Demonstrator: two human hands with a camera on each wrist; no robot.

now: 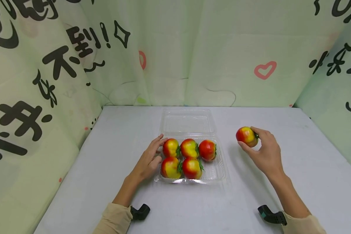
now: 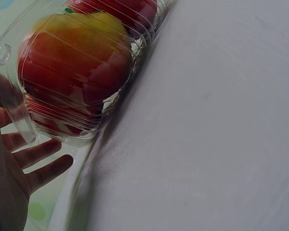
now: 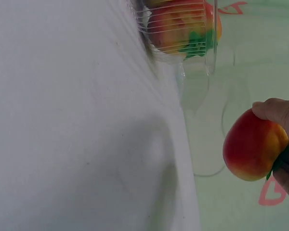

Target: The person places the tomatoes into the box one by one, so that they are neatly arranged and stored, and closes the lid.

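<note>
A clear plastic clamshell box (image 1: 213, 170) lies with its lid (image 1: 188, 122) folded back, holding several red-and-yellow fruits (image 1: 190, 148) with green leafy tops. My left hand (image 1: 148, 161) is at the box's left side, its fingers loosely spread; fingertips reach the rim by the nearest fruits, though contact is hard to tell. In the left wrist view those fingers (image 2: 43, 171) show beyond the box wall. To the right of the box, my right hand (image 1: 264, 152) pinches another red-and-yellow fruit (image 1: 247, 136) between thumb and fingers, raised above the table. Its green top faces the palm.
The box stands on a white table (image 1: 120, 130). The front right corner of its tray shows bare plastic. A pale green printed curtain (image 1: 222, 58) surrounds the back and both sides. Black wrist bands (image 1: 140, 212) are worn near both sleeves.
</note>
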